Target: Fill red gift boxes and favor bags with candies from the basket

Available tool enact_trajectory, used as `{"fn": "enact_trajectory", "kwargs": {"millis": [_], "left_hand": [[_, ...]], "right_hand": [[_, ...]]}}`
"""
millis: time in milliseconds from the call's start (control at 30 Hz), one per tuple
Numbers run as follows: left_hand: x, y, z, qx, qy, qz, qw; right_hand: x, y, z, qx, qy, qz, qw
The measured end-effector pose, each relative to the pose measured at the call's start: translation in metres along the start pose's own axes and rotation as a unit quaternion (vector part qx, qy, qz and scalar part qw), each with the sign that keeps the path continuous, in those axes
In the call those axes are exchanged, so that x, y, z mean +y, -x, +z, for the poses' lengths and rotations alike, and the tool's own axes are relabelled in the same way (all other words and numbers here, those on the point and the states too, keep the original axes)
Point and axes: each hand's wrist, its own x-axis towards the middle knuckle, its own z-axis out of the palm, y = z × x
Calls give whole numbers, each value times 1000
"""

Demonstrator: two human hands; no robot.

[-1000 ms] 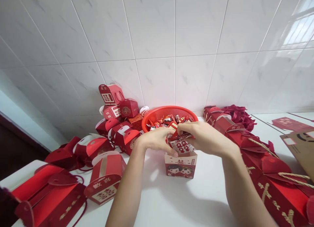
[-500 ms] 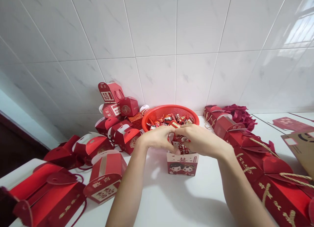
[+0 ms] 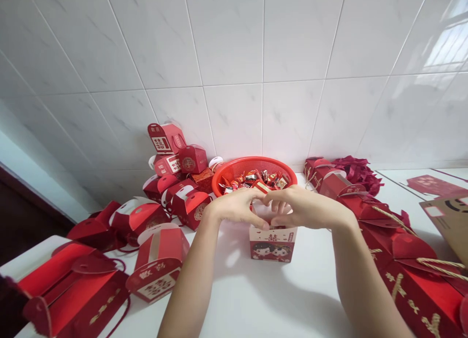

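A small box [image 3: 272, 245] printed with two cartoon figures stands upright on the white table, its top open. My left hand [image 3: 241, 207] is at its upper left rim, thumb along the front edge and fingers curved behind; whether it grips the box is unclear. Over the right side of the opening my right hand [image 3: 302, 208] arches, thumb and fingers apart, with nothing seen between them. The white inside of the box shows between the hands. Just behind, a red basket [image 3: 234, 168] holds wrapped sweets [image 3: 252, 178].
Red gift boxes [image 3: 157, 260] are piled at the left, and a row of red boxes with rope handles [image 3: 417, 279] runs along the right. Dark red ribbons [image 3: 358, 174] lie behind that row. Cardboard [image 3: 448, 221] is at the far right; a tiled wall [image 3: 234, 118] stands behind.
The red patterned packet that was between my hands at the box opening is no longer visible there. My right hand's fingers have spread, and the wrist has shifted slightly right.
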Motion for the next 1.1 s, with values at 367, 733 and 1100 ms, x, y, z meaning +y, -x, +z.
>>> {"fn": "enact_trajectory", "kwargs": {"millis": [367,733,1100], "left_hand": [[-7,5,-4,-4,-3,38,999],[-8,-8,3,40,-27,7,999],[-9,-5,-5,-28,1,3,1000]], "right_hand": [[22,16,-11,126,28,17,992],[21,9,-9,38,34,67,996],[11,-12,0,-60,63,133,987]]}}
